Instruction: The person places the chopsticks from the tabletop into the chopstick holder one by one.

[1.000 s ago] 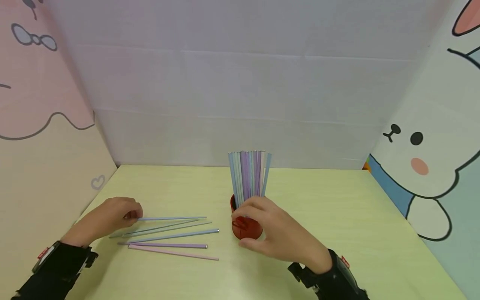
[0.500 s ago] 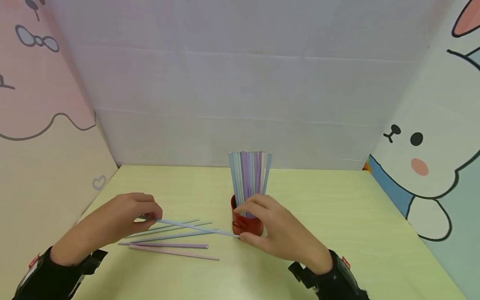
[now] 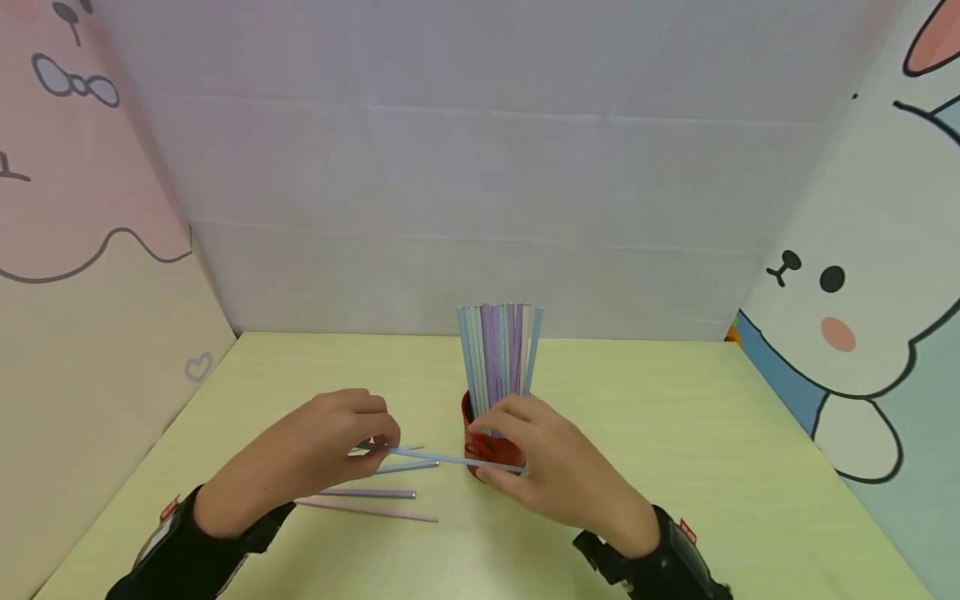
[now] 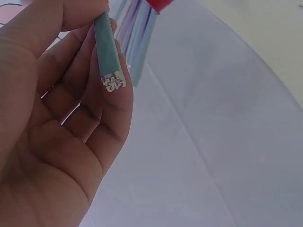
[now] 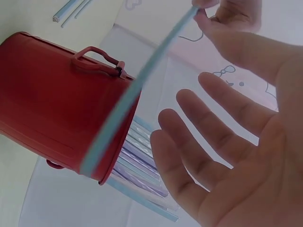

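My left hand (image 3: 322, 442) pinches a light blue chopstick (image 3: 453, 459) between thumb and fingers near its thick end. That square end (image 4: 113, 83) carries a silvery pattern in the left wrist view. The chopstick reaches across to my right hand (image 3: 562, 479), whose fingers are spread and loosely bent beside a red pail (image 5: 61, 104) with small side handles. In the right wrist view the chopstick passes in front of the pail, and those fingers do not close round it. Blue, purple and pale chopsticks (image 3: 498, 350) stand in the pail.
Left of the pail, several loose chopsticks lie on the table (image 3: 645, 417), including a purple one (image 3: 375, 492) and a pink one (image 3: 375, 510). My left hand partly covers them. A pale cloth backdrop (image 3: 480, 183) rises behind the table, with printed panels at both sides.
My left hand has lifted the light blue chopstick off the table and carried it right, toward my right hand. My right hand has stayed by the pail.
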`<state>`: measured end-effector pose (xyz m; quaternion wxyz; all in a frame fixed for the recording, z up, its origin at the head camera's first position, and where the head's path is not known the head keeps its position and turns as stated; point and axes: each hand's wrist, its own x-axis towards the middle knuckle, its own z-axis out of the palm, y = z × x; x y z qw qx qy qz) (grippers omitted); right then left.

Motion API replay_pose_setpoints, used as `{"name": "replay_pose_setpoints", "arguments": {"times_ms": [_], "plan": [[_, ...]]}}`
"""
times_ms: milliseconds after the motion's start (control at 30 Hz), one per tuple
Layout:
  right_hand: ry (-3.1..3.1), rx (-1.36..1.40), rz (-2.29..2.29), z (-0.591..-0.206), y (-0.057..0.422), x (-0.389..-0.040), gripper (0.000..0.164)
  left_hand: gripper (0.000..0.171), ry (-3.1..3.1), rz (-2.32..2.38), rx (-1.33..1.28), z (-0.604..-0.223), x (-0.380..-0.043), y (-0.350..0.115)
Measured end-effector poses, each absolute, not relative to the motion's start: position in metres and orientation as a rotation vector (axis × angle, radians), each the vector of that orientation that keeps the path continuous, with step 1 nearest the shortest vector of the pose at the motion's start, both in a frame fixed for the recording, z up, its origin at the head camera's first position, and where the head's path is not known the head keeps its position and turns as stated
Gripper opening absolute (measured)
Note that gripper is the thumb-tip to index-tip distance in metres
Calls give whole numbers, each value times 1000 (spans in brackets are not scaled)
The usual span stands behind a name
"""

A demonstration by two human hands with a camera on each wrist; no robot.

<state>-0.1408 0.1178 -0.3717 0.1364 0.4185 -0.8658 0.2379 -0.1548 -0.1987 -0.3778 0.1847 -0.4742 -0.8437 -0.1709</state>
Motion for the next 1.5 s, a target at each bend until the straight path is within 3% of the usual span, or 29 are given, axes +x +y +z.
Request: {"name": "replay_pose_setpoints", "arguments": {"times_ms": [500, 1067, 1500], "plan": [[-2476, 1191, 622, -378, 115, -142, 16, 23, -2343, -593, -1338, -373, -154, -133], [-2491, 1167, 519, -378, 118, -148, 17, 12, -2399, -691, -1221, -381, -159, -129], [-2455, 1062, 711, -352, 145, -155, 22, 43, -2509, -1212, -695, -398, -187, -133]]}}
